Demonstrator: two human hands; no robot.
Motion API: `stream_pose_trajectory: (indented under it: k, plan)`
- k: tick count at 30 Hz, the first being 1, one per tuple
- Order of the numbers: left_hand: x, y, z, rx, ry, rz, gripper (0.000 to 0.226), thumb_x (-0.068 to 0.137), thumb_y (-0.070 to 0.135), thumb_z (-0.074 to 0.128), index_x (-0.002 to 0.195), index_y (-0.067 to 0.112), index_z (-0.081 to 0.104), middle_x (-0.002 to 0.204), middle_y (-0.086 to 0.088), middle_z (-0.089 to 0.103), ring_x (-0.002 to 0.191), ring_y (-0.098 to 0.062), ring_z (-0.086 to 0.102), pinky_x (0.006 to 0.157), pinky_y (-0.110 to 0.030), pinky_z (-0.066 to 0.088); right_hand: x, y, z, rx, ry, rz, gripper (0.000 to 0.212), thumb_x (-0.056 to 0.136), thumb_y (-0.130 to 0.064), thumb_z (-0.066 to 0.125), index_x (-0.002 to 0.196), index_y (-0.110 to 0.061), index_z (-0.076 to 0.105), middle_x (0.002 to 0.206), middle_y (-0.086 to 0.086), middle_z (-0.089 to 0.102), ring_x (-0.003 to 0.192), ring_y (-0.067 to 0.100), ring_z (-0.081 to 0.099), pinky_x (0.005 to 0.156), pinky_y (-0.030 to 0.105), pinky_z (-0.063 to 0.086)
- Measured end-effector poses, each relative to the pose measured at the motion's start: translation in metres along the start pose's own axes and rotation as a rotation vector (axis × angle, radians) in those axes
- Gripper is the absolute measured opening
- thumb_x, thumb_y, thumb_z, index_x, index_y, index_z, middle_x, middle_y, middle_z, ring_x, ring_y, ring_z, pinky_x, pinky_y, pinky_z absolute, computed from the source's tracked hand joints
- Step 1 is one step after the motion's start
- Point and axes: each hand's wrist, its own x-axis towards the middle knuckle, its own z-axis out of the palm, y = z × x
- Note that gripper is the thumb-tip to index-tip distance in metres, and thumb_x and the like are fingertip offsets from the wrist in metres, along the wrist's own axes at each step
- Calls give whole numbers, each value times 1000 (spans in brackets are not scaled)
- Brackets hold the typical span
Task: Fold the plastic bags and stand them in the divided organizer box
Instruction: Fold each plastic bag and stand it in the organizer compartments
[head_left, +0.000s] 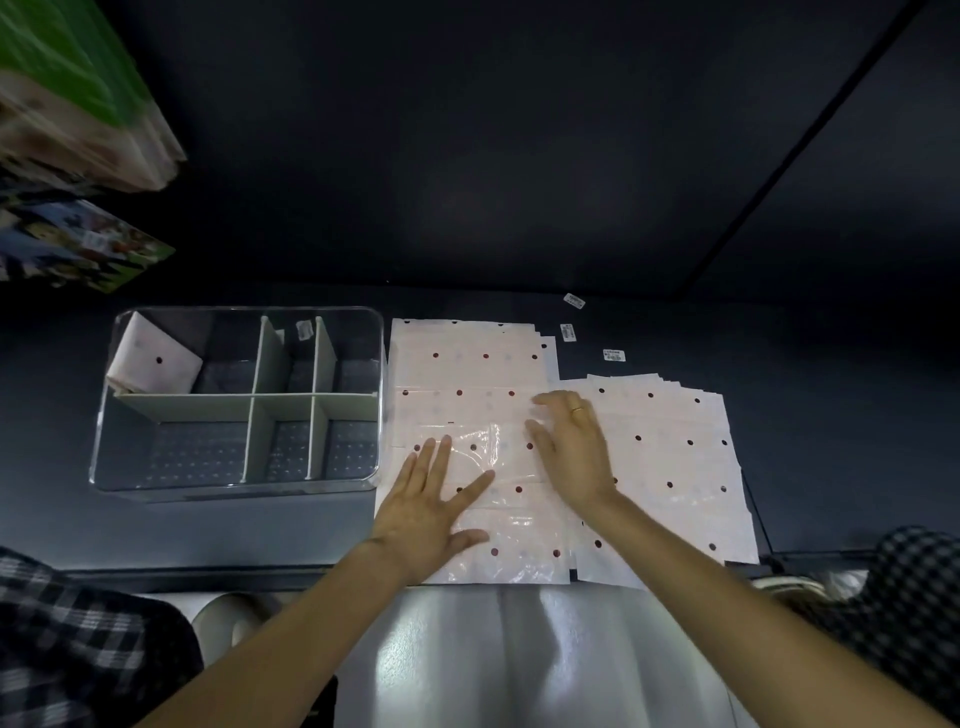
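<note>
A pink plastic bag (483, 467) printed with dark red and pale blue dots lies flat on the dark tabletop (675, 332), on top of a loose stack of like bags (467, 358), just right of the organizer box. The left hand (431, 509) presses on the bag's near left part, fingers (434, 460) straight and spread, holding nothing. The right hand (571, 452) lies palm down on the bag's right edge, fingers straight and together, also grasping nothing; a gold ring (577, 409) sits on one finger. A second stack of the same dotted bags (675, 457) lies fanned out to the right, its left edge under the right hand.

The clear organizer box (239, 400) stands on the tabletop to the left, split by pale green dividers (249, 400) into six compartments. One folded bag (153, 364) leans tilted in the far left compartment. A small white sticker (304, 329) shows on the box's far wall; its print is too small to read.

Three small white barcode labels (613, 355) lie on the tabletop beyond the bags; their writing cannot be read. At upper left are blurred colourful printed packages (78, 249), with no legible text. Checked sleeves (78, 649) show at the lower corners, and a shiny grey surface (467, 649) lies below the tabletop edge.
</note>
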Motion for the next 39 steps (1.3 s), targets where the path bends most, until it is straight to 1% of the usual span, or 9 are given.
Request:
stream_pose_trajectory:
  k: [5, 9, 16, 20, 27, 30, 33, 36, 39]
  plan:
    - [3, 3, 4, 41, -12, -15, 71, 89, 71, 12, 149, 37, -4, 149, -21, -33, 137, -36, -33, 116, -45, -17, -28, -36, 39, 141, -386, -199, 46, 102, -24, 35, 147, -17, 27, 154, -2, 28, 143, 8, 16, 114, 14, 3]
    - [3, 3, 4, 35, -7, -21, 69, 89, 71, 12, 146, 42, -12, 149, -21, -32, 133, -34, -37, 116, -45, -16, -31, -16, 40, 76, -424, -120, 53, 103, -29, 28, 150, -17, 8, 158, -3, 9, 144, 5, -1, 111, 13, -7]
    - [1, 2, 2, 5, 2, -26, 67, 87, 72, 13, 141, 48, -20, 151, -21, -30, 139, -37, -29, 116, -44, -16, -22, 35, 3, 67, -449, 69, 63, 100, -35, 41, 151, -20, 8, 158, -5, 11, 144, 9, 11, 109, 14, 6]
    - [2, 0, 0, -42, -19, -19, 67, 87, 72, 16, 144, 49, -11, 152, -20, -30, 139, -36, -30, 116, -44, -16, -14, 52, -16, -117, -535, -86, 66, 94, -33, 54, 149, -22, 18, 158, -6, 14, 143, 11, 20, 110, 17, 15]
    - [5, -2, -7, -174, -89, -39, 62, 89, 70, 23, 145, 51, 8, 155, -15, -24, 141, -32, -27, 117, -43, -14, -6, 52, -31, -492, -533, -453, 41, 91, -7, 45, 132, -13, 45, 155, 0, 26, 142, 12, 21, 107, 28, 34]
    - [4, 0, -10, -205, -24, -89, 57, 90, 68, 28, 143, 48, 24, 159, -10, -13, 144, -32, -21, 116, -47, -15, -8, 39, -46, -521, -336, -679, 24, 70, -15, 77, 94, -14, 71, 121, 2, 65, 114, 14, 60, 87, 26, 53]
    - [0, 8, -9, -188, 95, -130, 57, 89, 66, 37, 140, 41, 38, 160, -8, -2, 145, -27, -13, 115, -45, -14, -21, 25, -54, -377, -248, -834, 23, 58, -16, 85, 76, -16, 73, 96, -2, 73, 91, 16, 70, 76, 29, 57]
    - [-10, 20, -7, -215, 202, -109, 51, 86, 59, 51, 130, 34, 53, 150, -4, 28, 139, -27, 20, 112, -38, 12, -43, 8, -47, -201, -233, -858, 17, 66, -15, 81, 79, -14, 72, 88, -1, 73, 83, 17, 70, 75, 27, 55]
    - [-14, 32, -5, -350, 359, -79, 27, 84, 32, 66, 110, 26, 70, 118, -3, 57, 113, -28, 50, 89, -33, 35, -62, -12, -36, -79, -222, -787, 7, 76, -19, 73, 82, -16, 72, 83, -6, 71, 77, 13, 66, 77, 21, 46]
